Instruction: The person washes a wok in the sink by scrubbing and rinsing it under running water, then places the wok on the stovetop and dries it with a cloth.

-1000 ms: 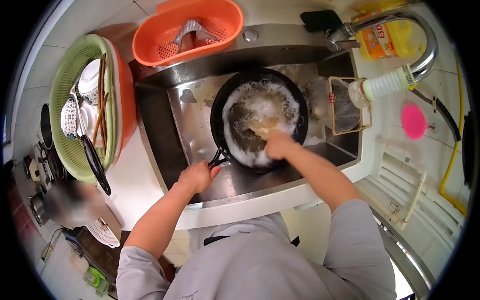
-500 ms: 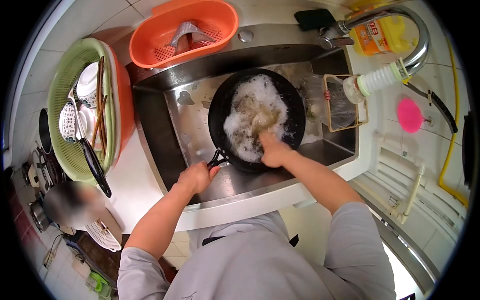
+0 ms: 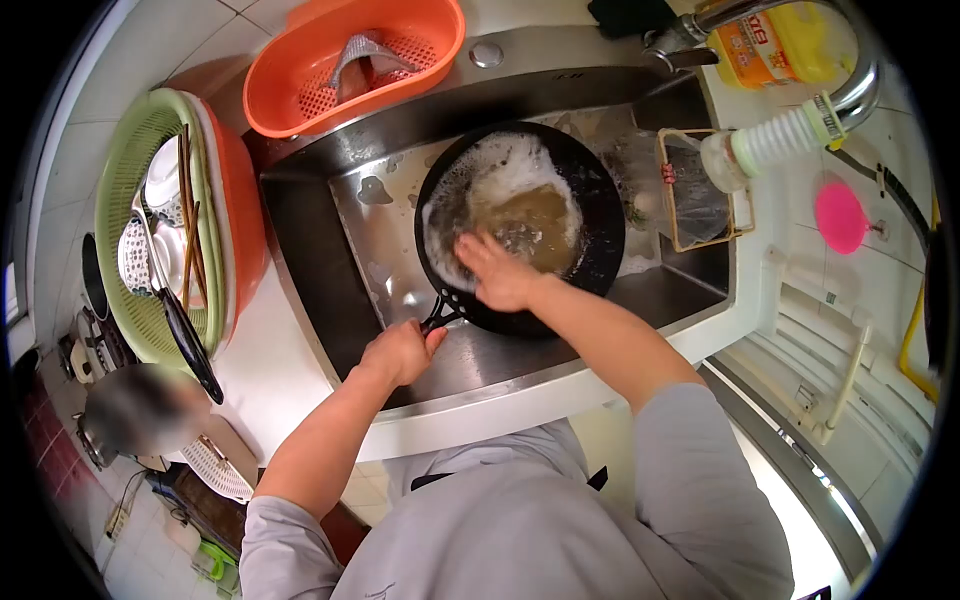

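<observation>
A black frying pan (image 3: 600,230) sits in the steel sink (image 3: 470,372), holding cloudy water and white suds (image 3: 520,165). My left hand (image 3: 400,352) is closed round the pan's handle at the front left. Inside the pan, toward its left side, my right hand (image 3: 497,277) reaches down to the foamy water with fingers stretched out and somewhat apart. Whether anything lies beneath its fingertips is hidden.
An orange basket (image 3: 270,95) rests at the sink's back edge. Left stands a green colander (image 3: 112,290) with bowls, chopsticks and a black-handled utensil. A faucet (image 3: 775,145) overhangs a wire-framed strainer (image 3: 690,245) at right. A yellow jug (image 3: 800,50) stands behind.
My right hand has moved left within the pan, and the suds have shifted, baring brownish water at the middle. My left hand keeps its hold on the handle. The view has shifted slightly.
</observation>
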`<state>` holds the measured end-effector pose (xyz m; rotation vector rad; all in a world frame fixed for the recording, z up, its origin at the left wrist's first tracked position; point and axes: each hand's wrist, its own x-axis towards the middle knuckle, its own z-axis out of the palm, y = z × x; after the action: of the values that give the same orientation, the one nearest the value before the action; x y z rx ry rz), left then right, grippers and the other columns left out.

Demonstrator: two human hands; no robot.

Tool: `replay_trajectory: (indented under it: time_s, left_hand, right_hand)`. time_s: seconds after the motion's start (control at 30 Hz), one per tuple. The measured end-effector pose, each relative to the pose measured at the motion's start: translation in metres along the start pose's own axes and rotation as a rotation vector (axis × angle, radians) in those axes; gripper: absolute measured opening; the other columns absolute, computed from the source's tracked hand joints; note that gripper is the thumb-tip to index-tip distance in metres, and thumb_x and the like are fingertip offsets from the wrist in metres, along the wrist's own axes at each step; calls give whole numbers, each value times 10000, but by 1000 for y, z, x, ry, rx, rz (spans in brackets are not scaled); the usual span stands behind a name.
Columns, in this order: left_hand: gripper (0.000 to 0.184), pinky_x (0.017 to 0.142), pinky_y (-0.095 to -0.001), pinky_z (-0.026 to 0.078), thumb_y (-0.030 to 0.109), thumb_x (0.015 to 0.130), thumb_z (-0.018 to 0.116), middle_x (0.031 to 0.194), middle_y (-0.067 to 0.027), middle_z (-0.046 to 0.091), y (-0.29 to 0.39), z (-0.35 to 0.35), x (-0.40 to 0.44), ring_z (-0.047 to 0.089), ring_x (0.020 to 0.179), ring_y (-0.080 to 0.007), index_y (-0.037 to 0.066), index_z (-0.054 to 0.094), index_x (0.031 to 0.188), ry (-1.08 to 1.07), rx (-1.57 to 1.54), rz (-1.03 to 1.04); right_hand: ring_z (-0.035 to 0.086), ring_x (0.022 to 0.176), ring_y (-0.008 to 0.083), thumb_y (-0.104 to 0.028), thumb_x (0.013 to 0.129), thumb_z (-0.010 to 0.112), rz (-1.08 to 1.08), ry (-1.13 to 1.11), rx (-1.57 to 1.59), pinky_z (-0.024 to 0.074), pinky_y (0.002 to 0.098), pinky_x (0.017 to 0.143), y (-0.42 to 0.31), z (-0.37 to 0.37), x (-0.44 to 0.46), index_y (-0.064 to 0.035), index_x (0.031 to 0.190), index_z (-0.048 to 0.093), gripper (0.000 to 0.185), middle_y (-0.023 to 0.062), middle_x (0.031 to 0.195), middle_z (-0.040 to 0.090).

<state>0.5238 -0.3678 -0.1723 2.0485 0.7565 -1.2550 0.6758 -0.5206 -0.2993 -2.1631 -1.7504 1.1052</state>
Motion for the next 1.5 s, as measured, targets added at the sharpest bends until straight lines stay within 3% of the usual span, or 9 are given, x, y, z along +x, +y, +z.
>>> replay_trajectory:
  time_s: [0.17,0.3,0.33,0.4,0.77,0.97,1.33,1.43,1.5]
  left_hand:
    - [557,878,-456,484,522,949,465,1047,-217,665,3,-2,-3,618,1030,-380,-1,635,1036,-1,8,-5]
    - [568,856,-459,482,539,945,465,1022,-227,660,1,0,-1,612,1010,-397,-1,621,1027,8,7,1]
    - [574,845,-461,481,548,944,465,1009,-233,657,2,-1,-2,608,1001,-406,-1,614,1024,6,5,-1]
    - [579,844,-462,481,552,943,465,1008,-234,656,2,-1,-2,608,1000,-405,-2,612,1020,0,2,-16]
    - [570,882,-451,483,536,947,460,1043,-212,666,6,-5,-7,617,1033,-374,3,617,1071,-15,10,-29]
    - [574,896,-448,480,538,947,457,1065,-213,663,0,0,-2,612,1054,-375,4,618,1083,8,2,11]
    - [595,853,-448,477,557,943,463,1003,-239,657,-1,-2,-4,603,1012,-399,-13,614,1025,8,-18,10]
    - [592,850,-446,477,552,943,466,992,-241,657,-3,2,1,602,1007,-406,-15,615,1019,15,-21,4]
    - [574,877,-451,480,542,942,469,1038,-225,661,-1,1,0,609,1036,-385,-1,631,1038,5,-4,-11]
  right_hand:
    - [140,1439,394,-179,868,479,-5,-281,253,180,457,1174,-13,-11,-38,-94,1499,231,684,160,1564,177]
    - [305,1395,314,-181,864,488,253,-280,145,249,445,1147,-13,-58,-7,-170,1479,317,638,96,1490,389]
    - [328,1391,290,-227,895,463,163,29,-55,285,439,1131,-1,-47,4,-189,1495,287,626,77,1517,350]
    - [340,1389,242,-306,940,404,343,-74,-166,304,484,1107,19,-49,19,-223,1485,301,561,43,1537,317]
    - [271,1394,362,-422,944,443,513,-233,-272,259,449,1127,76,-37,-78,-84,1470,302,641,122,1545,264]
    - [94,1442,411,-441,959,404,410,-474,199,89,470,1186,-8,-31,-77,23,1474,237,713,225,1560,139]
    - [205,1434,319,-415,931,477,535,-2,-52,172,421,1173,67,-42,-30,-18,1451,316,674,199,1517,285]
    - [204,1425,359,-389,923,488,579,-191,141,176,436,1170,62,-53,-11,12,1446,314,682,228,1522,253]
    - [170,1421,411,-357,911,499,448,-53,31,188,456,1167,41,-30,-11,29,1443,306,685,234,1521,244]
